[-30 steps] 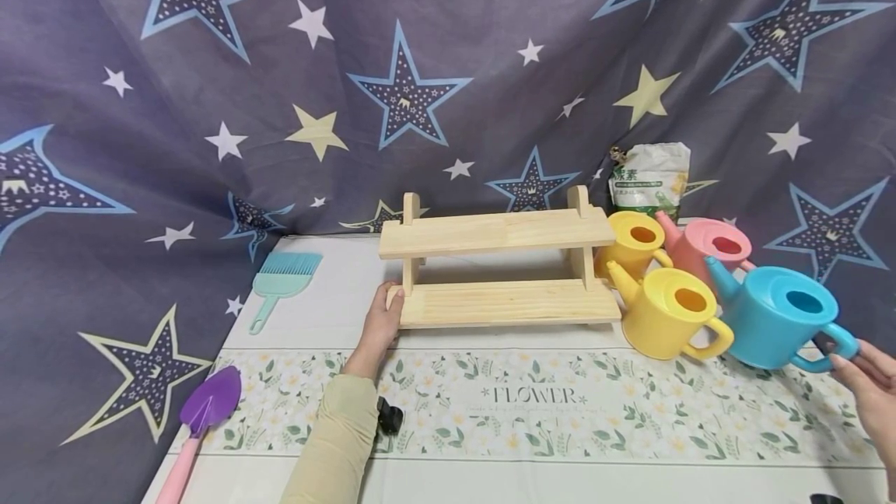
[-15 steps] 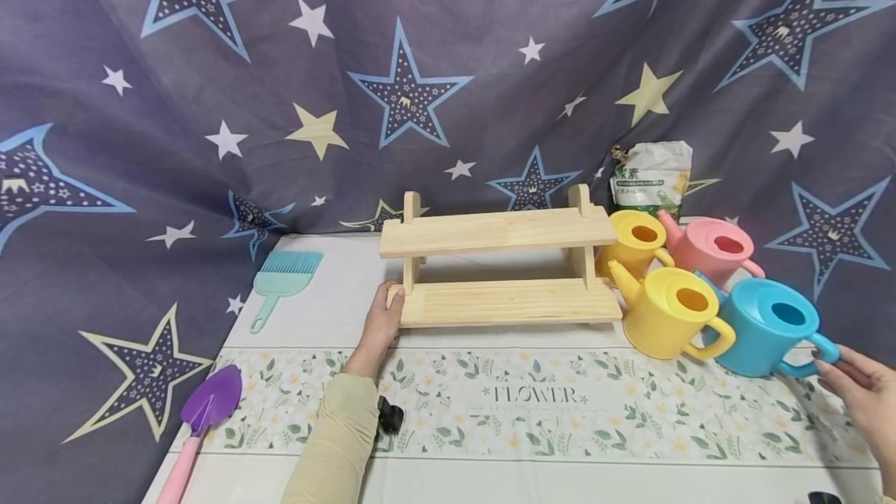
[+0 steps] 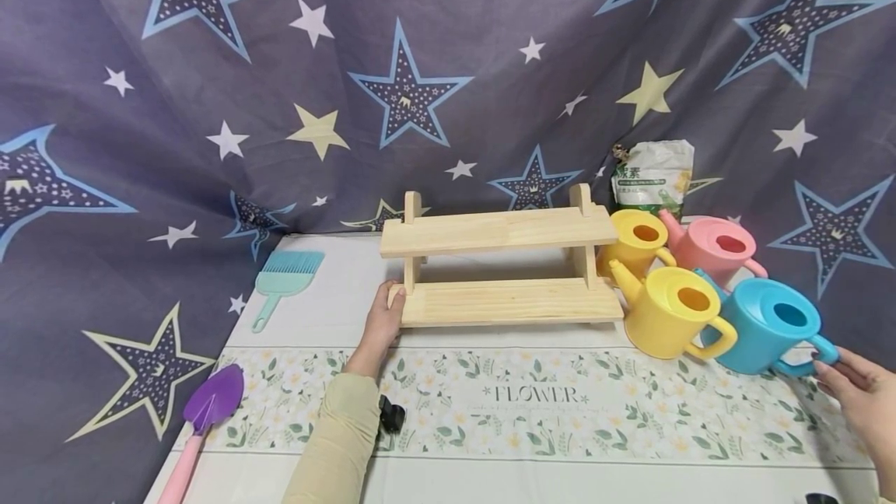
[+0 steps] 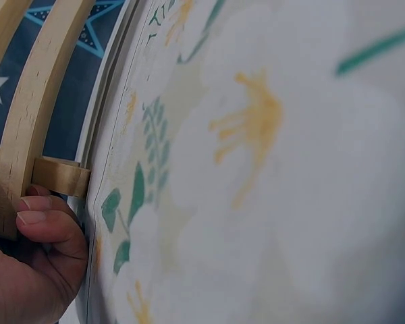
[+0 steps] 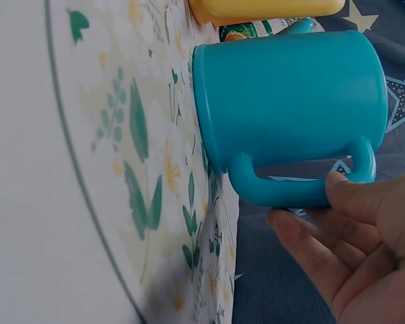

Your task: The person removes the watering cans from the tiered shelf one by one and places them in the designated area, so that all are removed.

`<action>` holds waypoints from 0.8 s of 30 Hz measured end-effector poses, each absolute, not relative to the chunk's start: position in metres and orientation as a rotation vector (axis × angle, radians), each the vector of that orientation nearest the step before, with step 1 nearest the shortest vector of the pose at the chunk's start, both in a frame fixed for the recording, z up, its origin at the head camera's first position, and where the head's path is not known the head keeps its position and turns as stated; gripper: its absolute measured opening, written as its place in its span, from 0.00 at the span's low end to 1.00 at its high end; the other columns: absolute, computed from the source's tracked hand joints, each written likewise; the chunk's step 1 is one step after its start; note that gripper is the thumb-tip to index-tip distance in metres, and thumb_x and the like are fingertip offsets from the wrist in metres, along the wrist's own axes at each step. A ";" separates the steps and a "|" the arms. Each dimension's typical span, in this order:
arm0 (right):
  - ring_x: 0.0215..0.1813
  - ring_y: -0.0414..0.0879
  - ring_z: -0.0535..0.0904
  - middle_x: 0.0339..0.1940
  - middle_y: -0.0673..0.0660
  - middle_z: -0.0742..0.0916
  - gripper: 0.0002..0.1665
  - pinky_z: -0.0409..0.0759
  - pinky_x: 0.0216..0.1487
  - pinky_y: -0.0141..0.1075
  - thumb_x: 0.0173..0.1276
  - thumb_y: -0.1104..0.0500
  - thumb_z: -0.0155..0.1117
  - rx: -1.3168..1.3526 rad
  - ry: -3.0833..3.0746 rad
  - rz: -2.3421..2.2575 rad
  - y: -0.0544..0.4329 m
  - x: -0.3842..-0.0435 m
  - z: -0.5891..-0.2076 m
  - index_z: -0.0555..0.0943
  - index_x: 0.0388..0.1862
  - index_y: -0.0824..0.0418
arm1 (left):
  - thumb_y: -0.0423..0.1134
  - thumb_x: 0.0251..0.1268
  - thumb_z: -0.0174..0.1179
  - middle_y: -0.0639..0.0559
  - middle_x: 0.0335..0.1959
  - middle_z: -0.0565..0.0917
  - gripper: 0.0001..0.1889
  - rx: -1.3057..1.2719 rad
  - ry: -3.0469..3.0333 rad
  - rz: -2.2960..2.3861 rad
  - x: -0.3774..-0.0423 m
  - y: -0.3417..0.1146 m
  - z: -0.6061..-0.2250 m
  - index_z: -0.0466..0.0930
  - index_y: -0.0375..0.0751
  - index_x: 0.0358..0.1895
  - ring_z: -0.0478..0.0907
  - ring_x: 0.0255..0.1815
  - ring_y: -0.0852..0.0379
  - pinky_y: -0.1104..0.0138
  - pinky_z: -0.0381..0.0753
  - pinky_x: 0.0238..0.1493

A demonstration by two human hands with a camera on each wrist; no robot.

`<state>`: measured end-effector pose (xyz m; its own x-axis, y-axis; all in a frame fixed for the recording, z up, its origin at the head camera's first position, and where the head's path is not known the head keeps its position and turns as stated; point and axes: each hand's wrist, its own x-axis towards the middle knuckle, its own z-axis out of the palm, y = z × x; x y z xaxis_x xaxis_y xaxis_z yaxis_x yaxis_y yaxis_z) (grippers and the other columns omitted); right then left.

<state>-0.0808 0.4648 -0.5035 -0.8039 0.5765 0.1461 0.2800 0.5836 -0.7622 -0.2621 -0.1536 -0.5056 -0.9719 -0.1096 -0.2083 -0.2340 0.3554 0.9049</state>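
My left hand (image 3: 383, 323) grips the left end of the lower board of a two-tier wooden shelf (image 3: 511, 303); in the left wrist view its fingers curl under the board (image 4: 37, 101). At the far right my right hand (image 3: 857, 391) pinches the handle of a blue watering can (image 3: 759, 333) between thumb and fingers. The right wrist view shows the can's handle (image 5: 283, 192) with the thumb on it. Beside the blue can, to its left, is a yellow watering can (image 3: 661, 325). Behind them stand a pink watering can (image 3: 714, 247) and a second yellow one (image 3: 626, 243).
A white and green bag (image 3: 654, 177) stands at the back right. On the left lie a light green brush (image 3: 287, 274) and a purple trowel (image 3: 213, 399) with a pink handle. A floral band lettered FLOWER crosses the tablecloth (image 3: 532, 477). A star-patterned curtain hangs behind.
The blue watering can has moved left and slightly down in the head view, closer to the front yellow can, with my right hand on its handle. My left hand has stayed on the shelf.
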 end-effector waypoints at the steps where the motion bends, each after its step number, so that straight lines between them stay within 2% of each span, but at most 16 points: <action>1: 0.31 0.12 0.61 0.56 0.76 0.79 0.24 0.68 0.30 0.11 0.77 0.68 0.49 -0.701 -2.441 1.069 0.464 -0.081 -0.504 0.64 0.69 0.77 | 0.55 0.77 0.41 0.43 0.62 0.73 0.28 -0.316 2.494 1.694 -0.262 -0.154 -0.505 0.57 0.49 0.74 0.73 0.51 0.48 0.58 0.72 0.52; 5: 0.30 0.12 0.61 0.54 0.74 0.80 0.25 0.69 0.30 0.11 0.77 0.67 0.49 -0.728 -2.444 1.058 0.461 -0.080 -0.502 0.64 0.69 0.77 | 0.55 0.77 0.40 0.43 0.62 0.73 0.28 -0.313 2.489 1.701 -0.262 -0.154 -0.505 0.57 0.49 0.74 0.73 0.53 0.47 0.55 0.71 0.56; 6: 0.31 0.13 0.60 0.56 0.79 0.76 0.24 0.69 0.30 0.11 0.77 0.67 0.49 -0.721 -2.455 1.051 0.461 -0.080 -0.501 0.64 0.69 0.77 | 0.55 0.77 0.40 0.43 0.62 0.73 0.28 -0.313 2.486 1.702 -0.262 -0.154 -0.505 0.57 0.49 0.74 0.73 0.53 0.47 0.55 0.71 0.56; 8: 0.31 0.13 0.61 0.53 0.78 0.77 0.24 0.69 0.30 0.12 0.78 0.67 0.49 -0.725 -2.455 1.046 0.460 -0.080 -0.500 0.64 0.68 0.77 | 0.55 0.77 0.40 0.43 0.62 0.73 0.28 -0.311 2.485 1.705 -0.262 -0.154 -0.504 0.56 0.49 0.74 0.73 0.53 0.47 0.54 0.71 0.57; 9: 0.31 0.13 0.61 0.49 0.70 0.81 0.25 0.70 0.30 0.12 0.78 0.66 0.49 -0.731 -2.451 1.050 0.461 -0.080 -0.501 0.64 0.69 0.76 | 0.56 0.77 0.40 0.43 0.62 0.73 0.29 -0.310 2.486 1.703 -0.262 -0.153 -0.504 0.56 0.49 0.74 0.73 0.54 0.47 0.54 0.71 0.57; 15: 0.32 0.14 0.61 0.55 0.72 0.80 0.27 0.71 0.28 0.14 0.77 0.66 0.52 -0.741 -2.473 1.046 0.478 -0.082 -0.519 0.63 0.71 0.73 | 0.56 0.77 0.40 0.43 0.63 0.72 0.29 -0.300 2.492 1.698 -0.262 -0.152 -0.503 0.56 0.48 0.75 0.73 0.52 0.47 0.55 0.71 0.56; 16: 0.32 0.15 0.60 0.59 0.77 0.76 0.28 0.71 0.29 0.14 0.76 0.66 0.53 -0.738 -2.481 1.029 0.481 -0.082 -0.523 0.63 0.72 0.72 | 0.56 0.77 0.40 0.43 0.63 0.72 0.29 -0.299 2.494 1.696 -0.262 -0.152 -0.504 0.56 0.48 0.75 0.73 0.52 0.47 0.55 0.71 0.55; 18: 0.37 0.15 0.62 0.62 0.74 0.76 0.31 0.71 0.32 0.13 0.75 0.64 0.55 -0.732 -2.493 0.984 0.490 -0.082 -0.531 0.61 0.74 0.68 | 0.56 0.77 0.40 0.43 0.63 0.72 0.29 -0.301 2.497 1.695 -0.262 -0.153 -0.504 0.56 0.49 0.74 0.73 0.52 0.47 0.56 0.72 0.54; 20: 0.50 0.25 0.74 0.67 0.73 0.72 0.33 0.78 0.46 0.22 0.75 0.63 0.54 -0.722 -2.491 0.985 0.491 -0.081 -0.530 0.58 0.76 0.65 | 0.56 0.77 0.40 0.43 0.62 0.72 0.28 -0.304 2.501 1.695 -0.262 -0.153 -0.505 0.57 0.49 0.74 0.73 0.50 0.48 0.58 0.72 0.51; 22: 0.60 0.31 0.72 0.69 0.73 0.70 0.34 0.76 0.49 0.21 0.75 0.64 0.51 -0.699 -2.484 0.946 0.491 -0.079 -0.526 0.56 0.77 0.63 | 0.56 0.77 0.41 0.44 0.60 0.74 0.28 -0.309 2.511 1.695 -0.262 -0.153 -0.505 0.58 0.49 0.74 0.73 0.46 0.51 0.63 0.72 0.47; 23: 0.66 0.39 0.70 0.69 0.75 0.68 0.34 0.76 0.56 0.28 0.74 0.64 0.50 -0.686 -2.472 0.951 0.487 -0.078 -0.519 0.56 0.77 0.63 | 0.56 0.77 0.41 0.44 0.56 0.76 0.28 -0.313 2.508 1.700 -0.262 -0.154 -0.506 0.58 0.49 0.74 0.74 0.41 0.53 0.65 0.72 0.41; 24: 0.69 0.43 0.67 0.69 0.75 0.68 0.34 0.73 0.61 0.31 0.74 0.65 0.48 -0.673 -2.446 0.941 0.483 -0.076 -0.514 0.56 0.77 0.64 | 0.56 0.77 0.41 0.44 0.51 0.77 0.28 -0.318 2.504 1.705 -0.262 -0.154 -0.506 0.58 0.49 0.74 0.73 0.35 0.54 0.67 0.72 0.36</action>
<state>-0.0764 0.4831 -0.5141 -0.7888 0.5754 0.2162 0.2821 0.6514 -0.7043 -0.2621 -0.1537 -0.5057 -0.9738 -0.1180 -0.1945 -0.2242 0.3529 0.9084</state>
